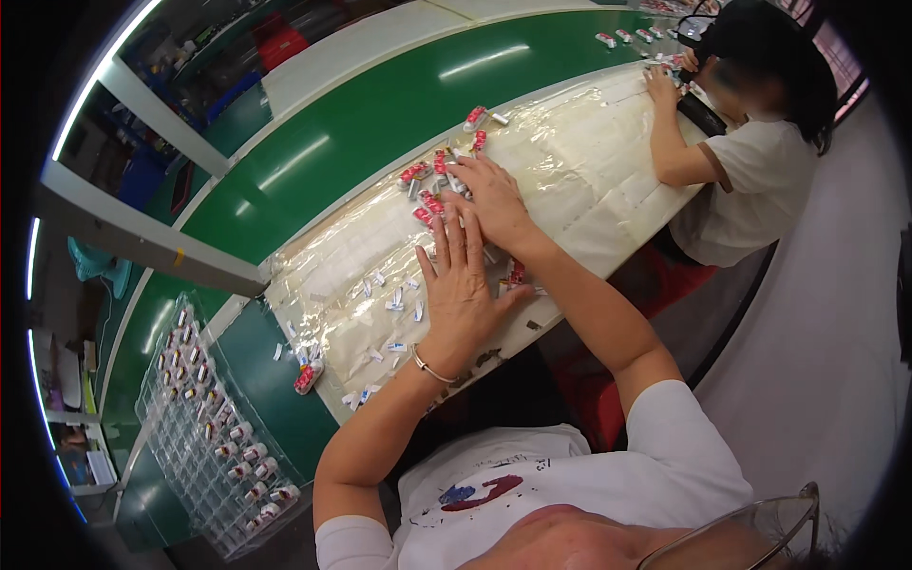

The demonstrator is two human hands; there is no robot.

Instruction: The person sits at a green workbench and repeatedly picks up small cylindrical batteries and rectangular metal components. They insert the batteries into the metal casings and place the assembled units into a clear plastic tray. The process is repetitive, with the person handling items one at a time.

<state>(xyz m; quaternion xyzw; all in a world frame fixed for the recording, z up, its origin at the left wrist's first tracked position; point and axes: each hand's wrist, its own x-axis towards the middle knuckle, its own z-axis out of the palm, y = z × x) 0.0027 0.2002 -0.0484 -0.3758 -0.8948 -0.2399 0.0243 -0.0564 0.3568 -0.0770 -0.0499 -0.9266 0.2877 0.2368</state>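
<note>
My left hand point(463, 299) lies over the cream, film-covered work surface point(579, 142), fingers stretched out and thumb apart. Its fingertips reach a small red-and-white piece point(429, 207). Just beyond it, my right hand point(492, 201) spreads its fingers across a cluster of similar small red and silver pieces, partly covering them. More of these pieces, such as a red one point(413, 174), lie around the fingertips. Another red piece point(514, 275) shows beneath my right wrist. What lies under both palms is hidden.
Small white-and-blue slips point(394, 302) are scattered left of my hands. A clear compartment tray point(190, 475), partly filled with small pieces, stands at the left. A red piece point(306, 377) sits by the surface's left end. At the far right, a co-worker point(731, 180) handles similar pieces.
</note>
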